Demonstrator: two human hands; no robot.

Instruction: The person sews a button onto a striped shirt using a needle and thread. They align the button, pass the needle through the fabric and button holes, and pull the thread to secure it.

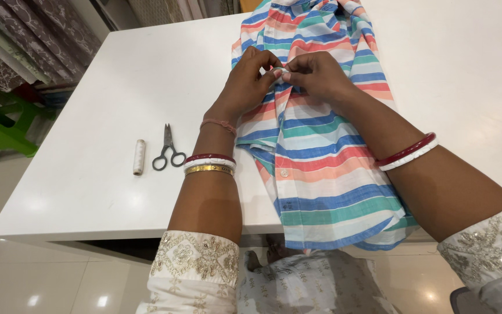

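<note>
A striped shirt (321, 157) in blue, coral, green and white lies on the white table (100, 104), its hem hanging over the near edge. My left hand (248, 84) and my right hand (318, 75) meet over the shirt's front placket, both pinching a small fold of fabric between the fingertips. A white button (284, 172) shows lower on the placket. Bangles ring both wrists.
Small dark scissors (168, 149) and a spool of white thread (139, 157) lie on the table left of my left forearm. A green stool (1, 131) and patterned fabric rolls (24, 35) stand at the far left on the tiled floor.
</note>
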